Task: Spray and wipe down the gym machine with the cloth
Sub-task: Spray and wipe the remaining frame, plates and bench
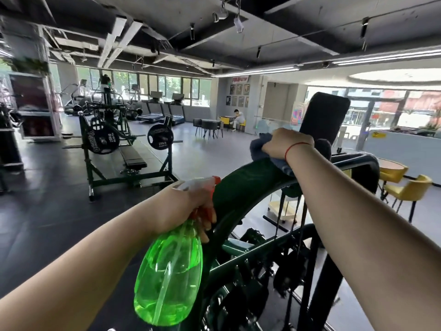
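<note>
Fingers of the right hand (286, 144) curl down over a bunched blue-grey cloth (259, 145), pressing it onto the top of the gym machine (241, 185), on its dark green curved bar. Just beyond that hand an upright black pad (323, 120) rises close to the knuckles; whether the cloth touches it I cannot tell. From under the hand the bar's long axis sweeps toward the person and to the left, arching downward. That run passes just beside the left hand (188, 206), which is wrapped round the neck of a green spray bottle (169, 278), fingers at the orange trigger, the bottle's body hanging down and toward the person. Its nozzle points away, roughly along the bar toward the cloth. Wiping looks to be the step in hand. The next stroke probably calls for the right hand to draw the cloth back along the arch toward the left hand, which is the nearer one to the bar's lower part.
</note>
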Tool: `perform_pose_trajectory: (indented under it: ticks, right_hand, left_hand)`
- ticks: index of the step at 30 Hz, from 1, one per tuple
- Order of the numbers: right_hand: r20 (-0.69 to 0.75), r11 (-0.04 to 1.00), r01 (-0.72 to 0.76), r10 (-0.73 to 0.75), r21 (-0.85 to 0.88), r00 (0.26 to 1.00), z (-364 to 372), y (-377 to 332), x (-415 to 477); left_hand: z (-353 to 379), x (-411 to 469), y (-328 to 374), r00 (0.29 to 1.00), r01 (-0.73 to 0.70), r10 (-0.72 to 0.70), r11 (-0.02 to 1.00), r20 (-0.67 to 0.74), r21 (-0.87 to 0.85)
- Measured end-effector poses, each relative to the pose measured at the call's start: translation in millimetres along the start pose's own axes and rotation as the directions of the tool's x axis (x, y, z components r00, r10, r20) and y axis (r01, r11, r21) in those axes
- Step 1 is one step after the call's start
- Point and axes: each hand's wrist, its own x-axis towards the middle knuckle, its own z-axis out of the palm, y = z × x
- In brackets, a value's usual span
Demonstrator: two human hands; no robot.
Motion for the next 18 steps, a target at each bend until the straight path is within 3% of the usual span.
perform_pose_trajectory:
  ticks: [4, 8, 13, 18]
  right_hand:
    - [-0.118, 0.968, -0.058, 0.030, -0.243, 0.993, 6, -27, -18]
    - [-0.213, 0.963, -0.049, -0.009, -0.266, 0.977, 9, -40, -41]
    - [-0.351, 0.948, -0.103, -0.010, -0.302, 0.936, 17, -73, -72]
    - [-0.426, 0.923, -0.215, 0.063, -0.319, 0.903, 35, -119, -110]
  left_hand:
    - [-21, -6, -21, 1.000, 0.021, -0.021, 1.000, 0.007, -0.003]
    - [-40, -2, -39, 1.000, 0.017, -0.014, 0.988, 0.017, -0.152]
    - [-61, -2, -51, 0.984, -0.053, 0.075, 0.990, 0.162, -0.133]
    - [-90, -4, -71, 0.925, -0.125, 0.166, 0.983, 0.343, -0.137]
